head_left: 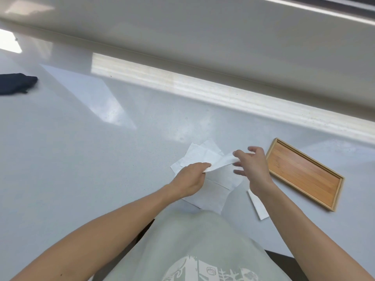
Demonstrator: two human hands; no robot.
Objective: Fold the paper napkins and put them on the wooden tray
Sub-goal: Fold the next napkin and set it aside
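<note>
Now napkin (220, 162) stretched between left grip (189, 177) and right grip (250, 165).

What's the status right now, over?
Left hand and right hand pinch one napkin above the napkin pile. Wooden tray holds nothing. Nothing blocking.

We see bright, even daylight, likely from a window ahead. Strong glare strips on the glossy white countertop (101, 138): one long band along the back edge, one patch far left. Shadows are soft and faint. Wide-angle bending shows at the edges, straight lines bow. Right hand (251, 165) slightly motion-blurred; white napkins (203, 155) nearly wash out against the surface.
</note>
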